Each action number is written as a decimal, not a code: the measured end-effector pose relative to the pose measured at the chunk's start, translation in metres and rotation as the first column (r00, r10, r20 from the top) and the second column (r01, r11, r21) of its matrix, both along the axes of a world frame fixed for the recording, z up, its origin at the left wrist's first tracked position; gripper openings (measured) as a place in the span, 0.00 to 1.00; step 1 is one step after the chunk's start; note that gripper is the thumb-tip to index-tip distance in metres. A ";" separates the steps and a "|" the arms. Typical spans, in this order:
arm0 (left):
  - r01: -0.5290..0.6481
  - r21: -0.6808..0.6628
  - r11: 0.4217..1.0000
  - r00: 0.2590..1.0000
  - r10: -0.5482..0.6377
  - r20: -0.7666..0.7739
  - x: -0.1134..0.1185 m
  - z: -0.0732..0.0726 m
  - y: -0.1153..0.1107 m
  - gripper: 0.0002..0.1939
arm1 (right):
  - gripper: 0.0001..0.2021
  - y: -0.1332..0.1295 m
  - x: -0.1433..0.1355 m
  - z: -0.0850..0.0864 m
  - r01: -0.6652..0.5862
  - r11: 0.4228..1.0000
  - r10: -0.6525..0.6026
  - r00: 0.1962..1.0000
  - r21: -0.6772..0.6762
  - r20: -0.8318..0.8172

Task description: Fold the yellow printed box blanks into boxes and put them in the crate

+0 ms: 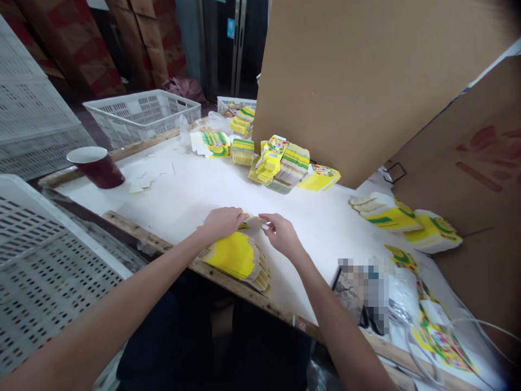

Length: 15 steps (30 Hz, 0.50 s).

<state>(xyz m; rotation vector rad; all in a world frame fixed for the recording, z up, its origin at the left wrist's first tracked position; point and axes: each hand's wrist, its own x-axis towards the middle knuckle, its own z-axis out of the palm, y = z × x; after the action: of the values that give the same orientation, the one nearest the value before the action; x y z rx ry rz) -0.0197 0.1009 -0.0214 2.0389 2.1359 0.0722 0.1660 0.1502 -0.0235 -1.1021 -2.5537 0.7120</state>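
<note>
Near the table's front edge lies a fanned stack of yellow printed cardboard box blanks (232,256). Over its far side, my left hand (223,222) is closed on one edge of a box blank (254,221), which looks yellow and greyish. My right hand (280,232) pinches the other end of the same blank, its thumb and index finger bent. A small white bit shows by the right fingertips; I cannot make out whether it belongs to the blank. Much of the blank is hidden behind the fingers.
Several bundles of yellow-green blanks (285,163) sit at the back beside a tall cardboard panel (350,81). More yellow blanks (391,214) lie at right, near a cable (419,364). A maroon cup (97,168) and white scraps (148,176) are at left. White crates (142,111) stand beyond.
</note>
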 end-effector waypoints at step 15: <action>-0.033 0.015 0.999 0.999 0.033 0.012 0.001 -0.002 0.001 0.25 | 0.12 -0.010 -0.020 -0.011 0.126 0.965 -0.166 0.972 0.230 0.166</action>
<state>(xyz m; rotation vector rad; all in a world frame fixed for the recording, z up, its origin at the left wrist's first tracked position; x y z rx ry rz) -0.0185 0.1020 -0.0239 2.0064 2.1692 0.1045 0.1463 0.1400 -0.0340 -1.3168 -2.5872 0.2962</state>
